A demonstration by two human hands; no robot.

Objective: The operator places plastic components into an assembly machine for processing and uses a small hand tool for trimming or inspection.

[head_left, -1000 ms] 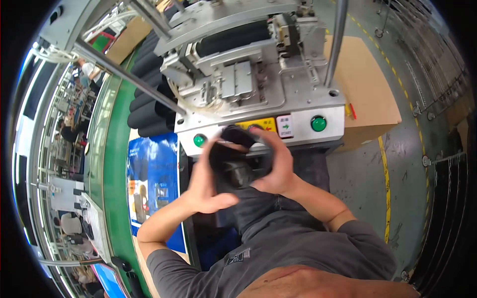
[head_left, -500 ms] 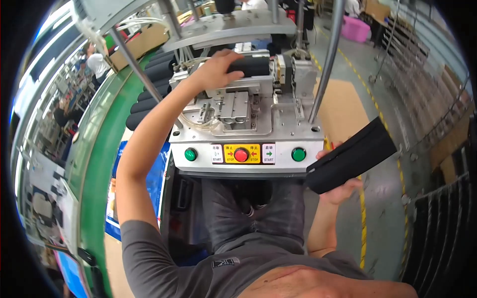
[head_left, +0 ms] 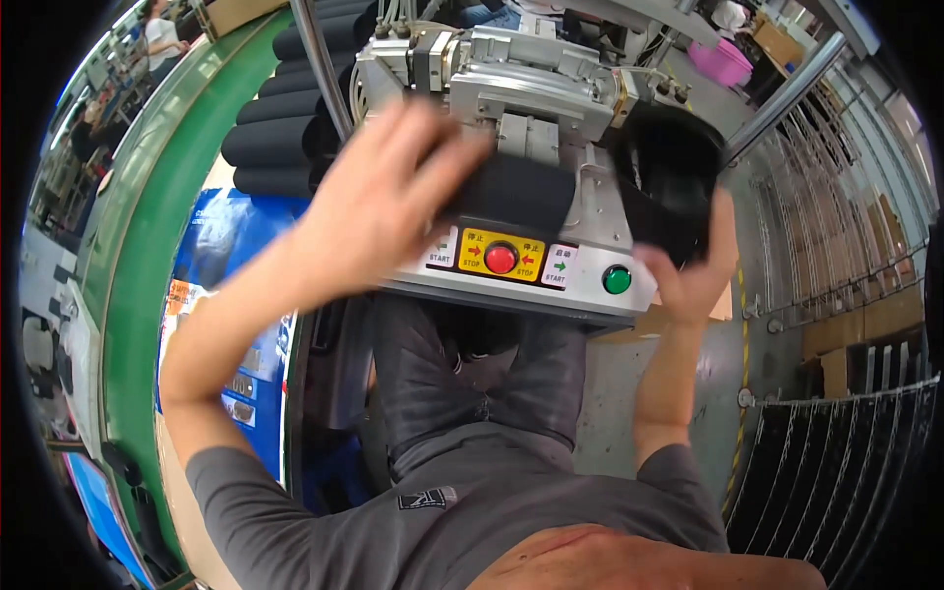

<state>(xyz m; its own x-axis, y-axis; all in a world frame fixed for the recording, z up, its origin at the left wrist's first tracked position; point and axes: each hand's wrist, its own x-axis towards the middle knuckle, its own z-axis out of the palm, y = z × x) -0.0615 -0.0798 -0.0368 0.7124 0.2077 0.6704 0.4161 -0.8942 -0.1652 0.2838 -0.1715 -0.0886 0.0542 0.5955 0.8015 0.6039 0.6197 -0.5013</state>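
My left hand (head_left: 379, 197), blurred by motion, is closed on one end of a black cylindrical sleeve (head_left: 521, 197). That sleeve lies sideways in the air over the front of a metal machine (head_left: 536, 84). On the right, my right hand (head_left: 696, 280) grips a second black sleeve (head_left: 674, 187) from below, tilted up so that its hollow end shows. It is beside the machine's right front corner. Between the two sleeves, part of the bare metal fixture (head_left: 526, 133) is visible.
The machine's front panel carries a red button (head_left: 501, 259) and a green button (head_left: 618, 280). Several black sleeves (head_left: 270, 152) lie in a row at the left, beside a blue printed sheet (head_left: 231, 256). Metal posts (head_left: 320, 64) rise at the machine's sides. A wire rack (head_left: 836, 462) stands right.
My left hand has drawn the sleeve out of the machine's fixture toward me. My right hand has raised its sleeve and turned it more upright. The whole view has shifted.
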